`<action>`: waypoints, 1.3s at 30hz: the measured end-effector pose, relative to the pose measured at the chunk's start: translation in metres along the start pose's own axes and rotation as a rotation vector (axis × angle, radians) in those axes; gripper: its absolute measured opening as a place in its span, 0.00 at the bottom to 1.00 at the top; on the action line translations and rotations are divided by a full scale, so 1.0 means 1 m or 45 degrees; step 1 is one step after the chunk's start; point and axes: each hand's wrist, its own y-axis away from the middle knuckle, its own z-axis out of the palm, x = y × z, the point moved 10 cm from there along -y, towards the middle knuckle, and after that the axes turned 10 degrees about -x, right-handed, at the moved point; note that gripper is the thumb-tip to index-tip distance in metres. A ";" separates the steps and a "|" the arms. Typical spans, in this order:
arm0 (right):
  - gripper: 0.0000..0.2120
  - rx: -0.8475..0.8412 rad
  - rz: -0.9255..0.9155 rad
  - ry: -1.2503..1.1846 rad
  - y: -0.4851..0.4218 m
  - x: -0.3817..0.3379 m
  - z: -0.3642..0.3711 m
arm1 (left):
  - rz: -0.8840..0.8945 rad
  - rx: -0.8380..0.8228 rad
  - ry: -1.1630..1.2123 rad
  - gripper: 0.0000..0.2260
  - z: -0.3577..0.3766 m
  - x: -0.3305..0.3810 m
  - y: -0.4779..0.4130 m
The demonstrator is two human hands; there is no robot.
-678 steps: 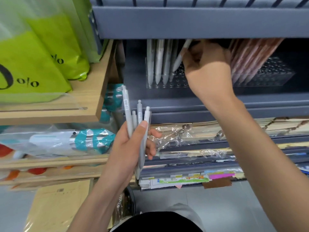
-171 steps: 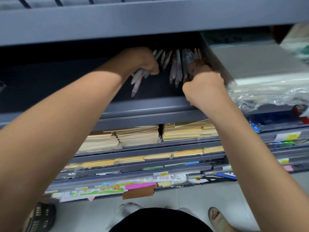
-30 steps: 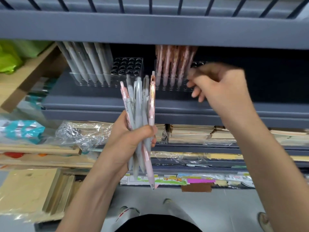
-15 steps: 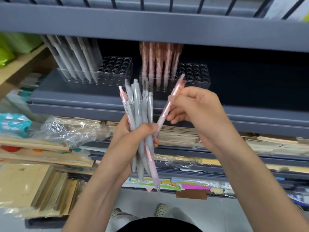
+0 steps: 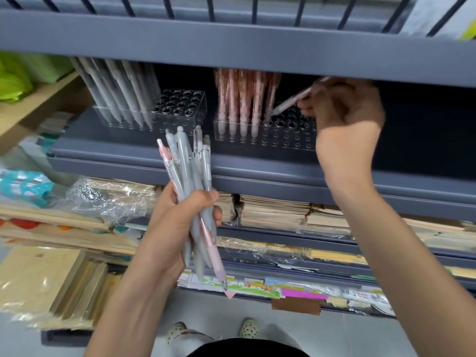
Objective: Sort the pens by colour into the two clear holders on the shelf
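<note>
right hand (image 5: 342,109) pinches a pink pen (image 5: 291,101) by its upper end, tip angled down at the next free hole in the right holder (image 5: 283,143), just beside the standing pink pens (image 5: 242,99). best to swing it upright before letting go, so it drops clean. tight up there: the upper shelf edge (image 5: 231,52) hangs just over the knuckles. left hand (image 5: 180,222) grips the bundle (image 5: 190,176), mostly grey with one pink, below the shelf front. the left holder (image 5: 185,109) has free holes on its right side.

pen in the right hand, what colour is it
The pen is pale pink, best seen in the head view.
</note>
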 end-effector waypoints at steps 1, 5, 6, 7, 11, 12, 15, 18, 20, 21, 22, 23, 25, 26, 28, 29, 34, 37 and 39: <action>0.06 0.001 -0.012 0.074 -0.002 0.003 0.002 | 0.004 -0.003 0.000 0.14 -0.001 0.000 0.000; 0.08 -0.038 0.008 0.425 -0.011 0.011 0.015 | -0.013 -0.021 0.007 0.15 -0.001 -0.002 -0.001; 0.11 -0.047 -0.021 0.534 -0.013 0.008 0.020 | -0.015 -0.025 0.004 0.15 -0.001 -0.002 -0.001; 0.12 -0.067 -0.048 0.639 -0.014 0.004 0.026 | -0.016 -0.029 -0.001 0.15 -0.001 -0.002 -0.002; 0.12 -0.236 -0.009 0.894 -0.022 0.005 0.050 | -0.026 -0.054 -0.042 0.15 -0.005 0.003 -0.002; 0.13 -0.260 0.002 0.931 -0.023 0.005 0.054 | -0.032 -0.058 -0.047 0.15 -0.007 0.004 -0.001; 0.14 -0.276 0.023 0.985 -0.026 0.001 0.056 | -0.047 -0.072 -0.060 0.15 -0.011 0.007 -0.001; 0.15 -0.299 0.062 1.066 -0.028 0.001 0.059 | -0.048 -0.091 -0.070 0.14 -0.013 0.010 -0.002; 0.16 -0.308 0.097 1.143 -0.029 0.002 0.059 | -0.051 -0.106 -0.075 0.14 -0.013 0.012 -0.003; 0.16 -0.311 0.114 1.168 -0.029 0.002 0.060 | -0.056 -0.114 -0.080 0.14 -0.014 0.012 -0.003; 0.16 -0.315 0.128 1.180 -0.028 0.002 0.061 | -0.063 -0.123 -0.087 0.14 -0.013 0.013 -0.003; 0.17 -0.319 0.138 1.184 -0.028 0.001 0.062 | -0.068 -0.133 -0.097 0.14 -0.013 0.014 -0.004; 0.16 -0.325 0.147 1.190 -0.026 -0.001 0.064 | -0.078 -0.149 -0.117 0.13 -0.014 0.015 -0.004; 0.16 -0.328 0.150 1.204 -0.026 -0.002 0.065 | -0.083 -0.153 -0.123 0.12 -0.015 0.015 -0.004; 0.16 -0.338 0.153 1.240 -0.027 -0.003 0.066 | -0.088 -0.161 -0.127 0.11 -0.018 0.015 -0.004; 0.16 -0.341 0.154 1.258 -0.027 -0.004 0.067 | -0.093 -0.166 -0.127 0.11 -0.018 0.015 -0.003; 0.14 -0.352 0.154 1.288 -0.029 -0.002 0.070 | -0.138 -0.187 -0.112 0.11 -0.023 0.013 -0.002; 0.14 -0.306 0.187 1.191 -0.031 0.002 0.067 | -0.153 -0.196 -0.092 0.13 -0.026 0.013 -0.001; 0.13 -0.282 0.273 1.112 -0.030 0.011 0.061 | -0.160 -0.196 -0.088 0.15 -0.029 0.014 -0.001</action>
